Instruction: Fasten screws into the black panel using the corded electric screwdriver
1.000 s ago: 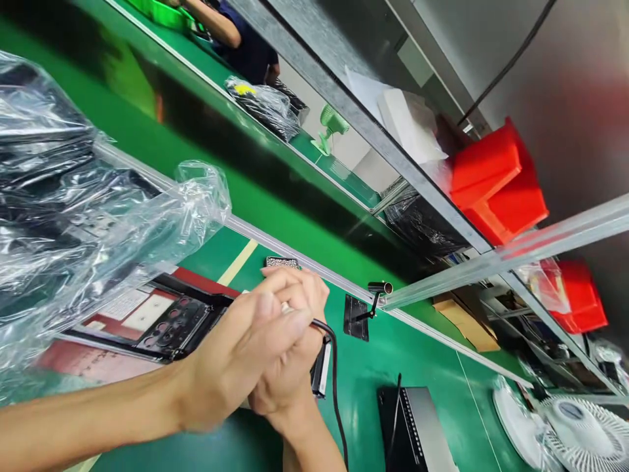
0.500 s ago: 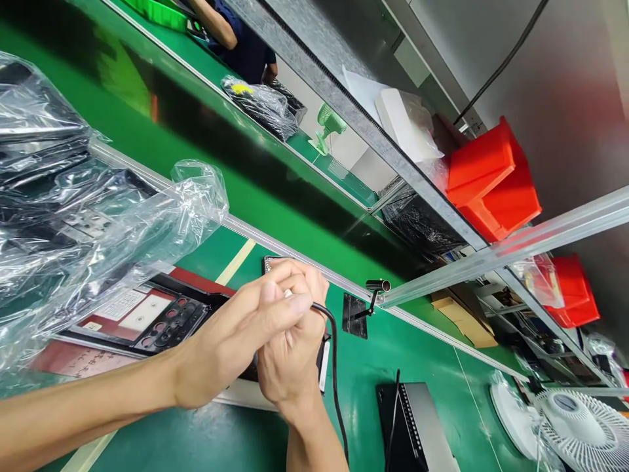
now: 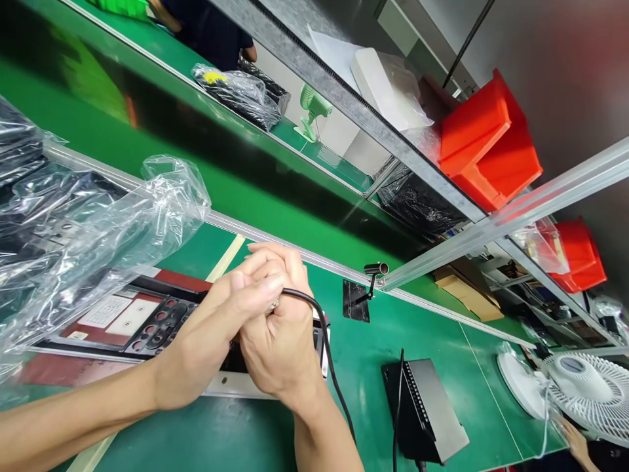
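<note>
My left hand (image 3: 206,334) and my right hand (image 3: 280,341) are closed together, fingers wrapped over one another, above a black-framed panel (image 3: 140,357). A black cable (image 3: 322,321) comes out at the top between them, by my left thumb, and curves down to the right past my right wrist. Whatever body sits on that cable's end is hidden inside the grip. The panel shows a row of round holes, a white label (image 3: 104,311) and a reddish-brown surface under it. My hands and forearms cover its middle.
Clear plastic wrap (image 3: 167,196) over dark parts lies at left. A small black stand (image 3: 356,301), a black-and-grey box (image 3: 422,406) and a white fan (image 3: 580,387) are to the right. Red bins (image 3: 472,144) sit on the overhead shelf. A co-worker (image 3: 201,33) is beyond the partition.
My clasped hands have shifted left along the panel, uncovering more of its right end. The view has moved a little, and another person's hand now shows at lower right.
</note>
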Demonstrator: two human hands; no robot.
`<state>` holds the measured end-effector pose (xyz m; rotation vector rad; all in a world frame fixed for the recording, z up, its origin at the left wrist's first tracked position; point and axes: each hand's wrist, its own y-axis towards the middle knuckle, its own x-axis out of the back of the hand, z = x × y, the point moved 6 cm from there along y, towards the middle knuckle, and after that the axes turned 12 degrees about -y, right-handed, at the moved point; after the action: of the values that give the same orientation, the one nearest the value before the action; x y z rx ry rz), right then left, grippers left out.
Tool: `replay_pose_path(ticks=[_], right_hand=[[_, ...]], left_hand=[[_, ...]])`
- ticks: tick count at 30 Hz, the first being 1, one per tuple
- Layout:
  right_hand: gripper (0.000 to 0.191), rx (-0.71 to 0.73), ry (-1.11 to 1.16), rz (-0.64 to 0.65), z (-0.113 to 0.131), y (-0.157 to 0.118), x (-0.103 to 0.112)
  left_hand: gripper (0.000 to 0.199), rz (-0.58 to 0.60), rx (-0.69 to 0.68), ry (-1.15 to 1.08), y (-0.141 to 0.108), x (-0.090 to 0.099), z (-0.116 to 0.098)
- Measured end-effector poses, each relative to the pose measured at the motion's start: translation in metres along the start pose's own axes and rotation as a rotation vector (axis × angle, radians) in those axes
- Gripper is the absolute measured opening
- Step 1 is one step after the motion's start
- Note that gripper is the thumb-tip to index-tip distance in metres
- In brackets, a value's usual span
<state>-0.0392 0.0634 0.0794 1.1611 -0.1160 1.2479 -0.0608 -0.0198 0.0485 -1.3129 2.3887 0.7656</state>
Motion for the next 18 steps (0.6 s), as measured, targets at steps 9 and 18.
replay_pose_path(ticks=[9, 18], right_hand=[[0.011, -0.005, 0.071, 0.032, 0.0, 0.001, -0.005], [0.009, 0.015, 0.034, -0.038, 0.001, 0.004, -0.003]], left_hand=[[0.038, -0.117, 0.042, -0.033, -0.004, 0.015, 0.007], [0.037, -0.043, 0.072, 0.063, -0.003, 0.012, -0.001]])
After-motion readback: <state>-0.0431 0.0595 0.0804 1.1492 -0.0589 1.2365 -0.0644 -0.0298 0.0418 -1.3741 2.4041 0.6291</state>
